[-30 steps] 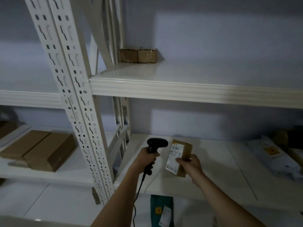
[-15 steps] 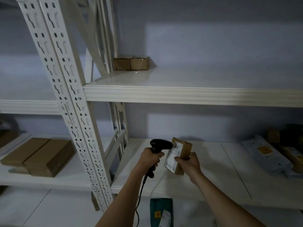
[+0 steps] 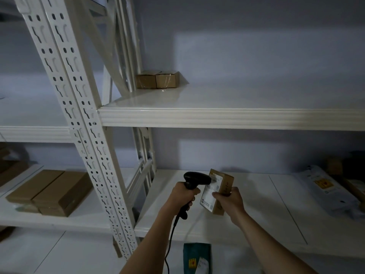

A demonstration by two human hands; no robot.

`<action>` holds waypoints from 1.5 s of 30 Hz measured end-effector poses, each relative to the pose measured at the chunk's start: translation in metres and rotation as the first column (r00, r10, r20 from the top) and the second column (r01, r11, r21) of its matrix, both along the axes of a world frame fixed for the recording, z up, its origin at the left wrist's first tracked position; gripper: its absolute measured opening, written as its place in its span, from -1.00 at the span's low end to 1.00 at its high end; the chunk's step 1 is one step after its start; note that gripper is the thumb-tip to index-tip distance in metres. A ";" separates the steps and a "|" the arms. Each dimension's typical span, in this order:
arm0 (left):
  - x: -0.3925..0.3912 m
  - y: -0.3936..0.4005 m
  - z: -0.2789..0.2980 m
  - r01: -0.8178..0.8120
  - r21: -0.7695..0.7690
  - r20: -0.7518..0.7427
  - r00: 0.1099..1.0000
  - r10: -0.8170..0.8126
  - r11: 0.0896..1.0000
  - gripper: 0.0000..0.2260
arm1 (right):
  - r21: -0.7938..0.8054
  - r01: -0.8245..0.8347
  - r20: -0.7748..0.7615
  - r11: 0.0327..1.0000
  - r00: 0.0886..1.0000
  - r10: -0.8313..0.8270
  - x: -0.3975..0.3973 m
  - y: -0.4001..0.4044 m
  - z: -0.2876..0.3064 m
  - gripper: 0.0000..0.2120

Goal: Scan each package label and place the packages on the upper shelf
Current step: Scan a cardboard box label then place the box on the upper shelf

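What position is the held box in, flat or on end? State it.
On end, tilted: the box, gripped by the right hand, has its label facing the scanner.

A dim room with a plain pale grey-blue wall (image 3: 246, 46) behind white metal shelving. A slotted upright post (image 3: 79, 123) slants through the left half of the view, punched with rows of keyhole slots, and diagonal braces (image 3: 118, 56) run behind it near the wall. A ribbed front edge (image 3: 227, 118) lines the shelf board at mid-height. Light falls in a soft, brighter rectangle on the wall above that board and again below it. The floor (image 3: 59, 252) under the lowest board is pale, with thin joint lines.
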State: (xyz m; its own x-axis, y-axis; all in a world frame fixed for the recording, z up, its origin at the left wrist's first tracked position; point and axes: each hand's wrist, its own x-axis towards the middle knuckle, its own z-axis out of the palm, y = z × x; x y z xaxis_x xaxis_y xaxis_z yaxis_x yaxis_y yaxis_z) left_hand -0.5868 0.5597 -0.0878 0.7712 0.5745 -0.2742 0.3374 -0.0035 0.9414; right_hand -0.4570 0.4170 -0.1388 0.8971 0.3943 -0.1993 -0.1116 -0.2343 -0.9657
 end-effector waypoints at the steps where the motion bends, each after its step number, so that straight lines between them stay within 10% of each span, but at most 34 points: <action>1: 0.001 0.000 -0.001 -0.004 0.000 -0.002 1.000 0.004 1.000 -0.86 | -0.001 -0.001 -0.002 1.000 1.000 0.001 0.000 0.000 0.000 -0.61; 34: 0.022 0.008 -0.018 0.003 0.028 -0.049 0.999 -0.002 1.000 -0.90 | -0.044 0.005 -0.035 0.999 0.999 -0.007 0.021 -0.005 -0.019 -0.61; 45: 0.016 0.019 -0.048 -0.112 -0.189 -0.017 0.994 0.110 0.976 -0.81 | -0.047 -0.009 -0.106 0.999 0.994 0.004 0.017 -0.008 -0.023 -0.62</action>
State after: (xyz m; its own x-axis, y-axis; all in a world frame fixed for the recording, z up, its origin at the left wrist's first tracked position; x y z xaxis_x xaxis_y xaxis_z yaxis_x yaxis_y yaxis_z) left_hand -0.5709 0.5784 -0.1361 0.7034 0.5936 -0.3911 0.3318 0.2125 0.9191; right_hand -0.4402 0.4086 -0.1619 0.8672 0.3883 -0.3116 -0.2109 -0.2803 -0.9364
